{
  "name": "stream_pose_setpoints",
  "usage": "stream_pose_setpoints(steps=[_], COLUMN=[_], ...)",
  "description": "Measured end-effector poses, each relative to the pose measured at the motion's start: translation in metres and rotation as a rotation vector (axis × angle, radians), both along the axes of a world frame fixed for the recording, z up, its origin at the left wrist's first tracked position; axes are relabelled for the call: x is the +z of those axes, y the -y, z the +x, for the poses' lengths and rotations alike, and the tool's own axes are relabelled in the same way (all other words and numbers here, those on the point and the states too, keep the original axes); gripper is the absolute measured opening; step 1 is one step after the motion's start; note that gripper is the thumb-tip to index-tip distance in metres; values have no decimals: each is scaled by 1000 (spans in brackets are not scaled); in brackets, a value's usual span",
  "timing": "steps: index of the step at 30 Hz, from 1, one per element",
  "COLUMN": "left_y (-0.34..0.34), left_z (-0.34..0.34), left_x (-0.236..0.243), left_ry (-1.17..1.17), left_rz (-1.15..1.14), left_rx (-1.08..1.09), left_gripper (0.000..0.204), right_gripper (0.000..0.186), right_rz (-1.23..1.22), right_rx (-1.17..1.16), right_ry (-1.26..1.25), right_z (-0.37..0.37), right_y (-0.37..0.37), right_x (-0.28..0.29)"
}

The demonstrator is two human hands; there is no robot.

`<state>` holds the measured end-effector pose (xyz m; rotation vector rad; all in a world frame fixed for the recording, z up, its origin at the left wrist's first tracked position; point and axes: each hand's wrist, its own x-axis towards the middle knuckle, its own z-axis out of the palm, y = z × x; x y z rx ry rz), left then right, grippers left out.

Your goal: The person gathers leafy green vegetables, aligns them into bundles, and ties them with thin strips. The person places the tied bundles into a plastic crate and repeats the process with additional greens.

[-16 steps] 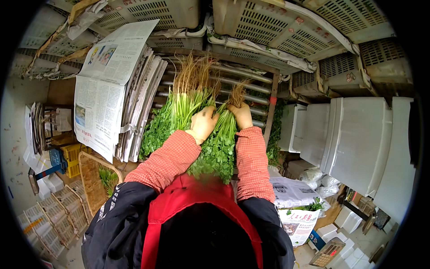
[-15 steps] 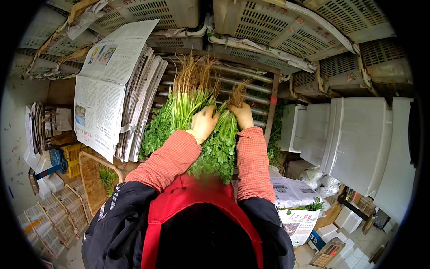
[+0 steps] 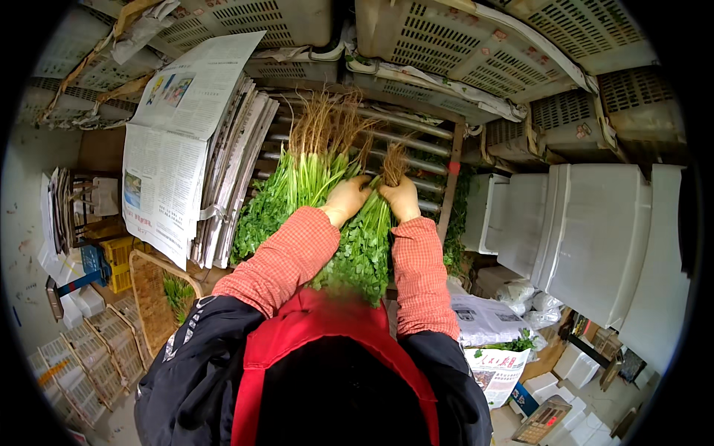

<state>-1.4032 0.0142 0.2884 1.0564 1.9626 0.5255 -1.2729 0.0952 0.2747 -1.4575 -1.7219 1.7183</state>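
Note:
A small bunch of leafy greens with brown roots, coriander by its look (image 3: 370, 230), lies with its roots away from me and its leaves toward my red apron. My right hand (image 3: 401, 199) grips its stems just below the roots, from the right side. On the left side of the same stems, my left hand (image 3: 348, 199) is closed, its fingertips almost meeting my right hand's. A larger pile of the same greens (image 3: 305, 172) rests to the left, its roots spread at the far end. Metal bars of a slatted rack (image 3: 416, 141) show beneath the greens.
A thick stack of newspapers (image 3: 175, 149) stands left of the pile. Slotted plastic crates (image 3: 446, 52) line the far side. White foam boxes (image 3: 595, 223) rise at the right. A newspaper-wrapped bundle (image 3: 494, 375) sits at the lower right, near a scale (image 3: 543, 418).
My left hand has shifted right along the bunch, closer to my right hand. The bunch's roots now point straighter away from me and look more gathered.

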Motion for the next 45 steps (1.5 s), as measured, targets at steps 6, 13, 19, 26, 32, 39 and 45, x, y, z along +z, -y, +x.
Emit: stream_pose_setpoints(steps=[6,13,19,26,32,39,45], left_y=[-1,5,21,10,7,17,18], left_z=[3,13,15,6,1,1,-10], left_x=[-8,6,6,5,-6,-13,6], left_ry=[52,-136,-198,-345,-299,-215,-201], left_rz=[-29,0,387,-8,-11,239,459], left_rx=[-97,-183,25,-101,-51,96,271], left_gripper=[34,28,30,39,26,14,22], right_gripper=[27,26,21,18,28,35,25], right_rz=[-73,-323,-203,-165,-252,-319,-290], right_rx=[-203,-184,-167,-66,79,179,-40], right_ry=[-128,-215,-90,-161,-58,1,-101], right_z=[16,18,9,10,-7,-24,-12], right_y=[11,3,-3,-6,-20,-26,-12], right_x=[10,6,-12,-4,-3,0,-3])
